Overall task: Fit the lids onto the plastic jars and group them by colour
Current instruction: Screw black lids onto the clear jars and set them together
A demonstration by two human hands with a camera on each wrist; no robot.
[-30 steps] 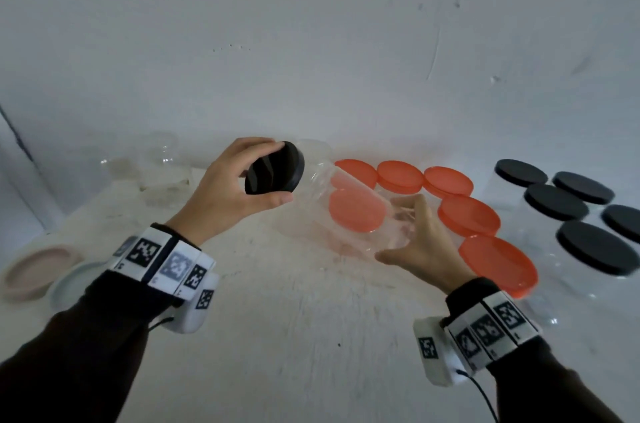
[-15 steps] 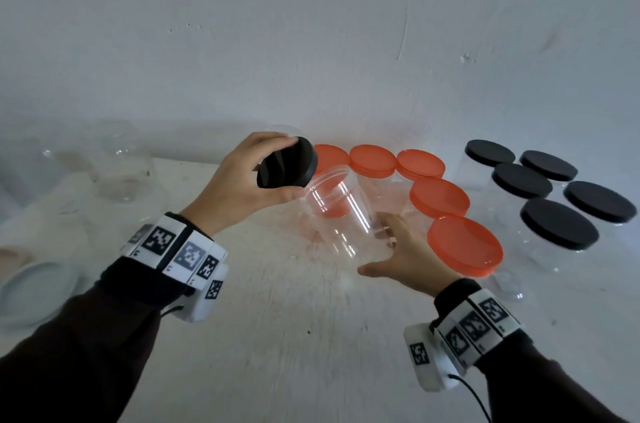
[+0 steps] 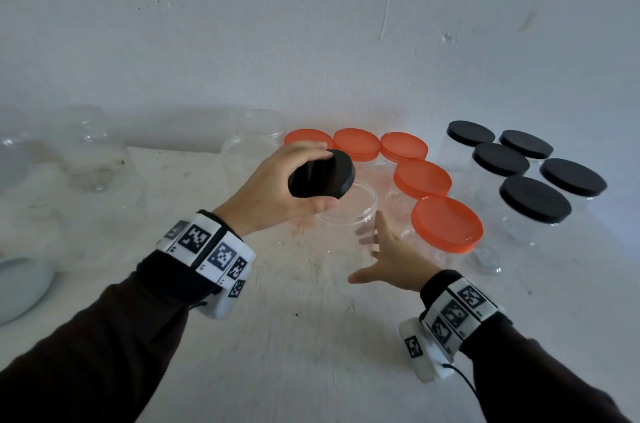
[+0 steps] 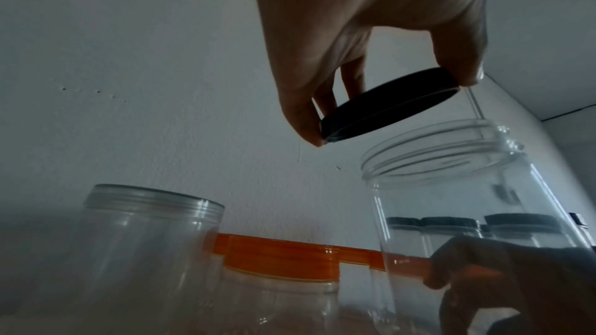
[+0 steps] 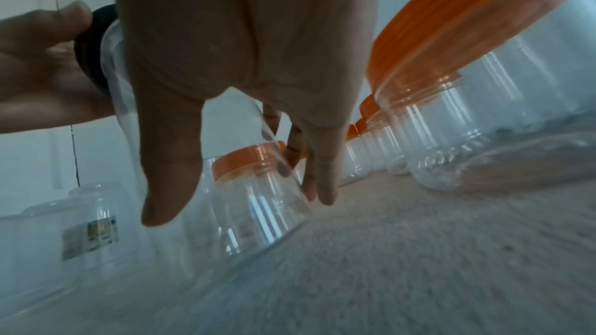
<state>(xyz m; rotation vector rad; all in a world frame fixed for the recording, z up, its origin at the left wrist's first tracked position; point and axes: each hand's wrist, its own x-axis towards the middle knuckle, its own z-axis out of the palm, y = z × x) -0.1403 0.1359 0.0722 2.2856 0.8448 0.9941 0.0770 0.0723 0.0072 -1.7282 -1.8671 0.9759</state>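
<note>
My left hand (image 3: pixel 328 179) pinches a black lid (image 3: pixel 318 176) by its edge between thumb and fingers. The lid (image 4: pixel 387 103) is tilted and hangs just above the open mouth of a clear jar (image 3: pixel 360 211), not touching the threaded rim (image 4: pixel 451 152). My right hand (image 3: pixel 363 258) holds that jar low on its right side, fingers round the back, thumb sticking out toward me. The jar (image 5: pixel 245 208) stands about upright; I cannot tell whether its base touches the table.
Several orange-lidded jars (image 3: pixel 446 223) stand close behind and right of the held jar. Several black-lidded jars (image 3: pixel 535 199) are grouped at far right. Lidless clear jars (image 3: pixel 256 142) stand at back left. A pale lid (image 3: pixel 20 284) lies at the left edge. The wall is close behind.
The right hand has swung the jar from lying tilted with its mouth to the left to upright and lower. The left hand has brought the black lid over the mouth.
</note>
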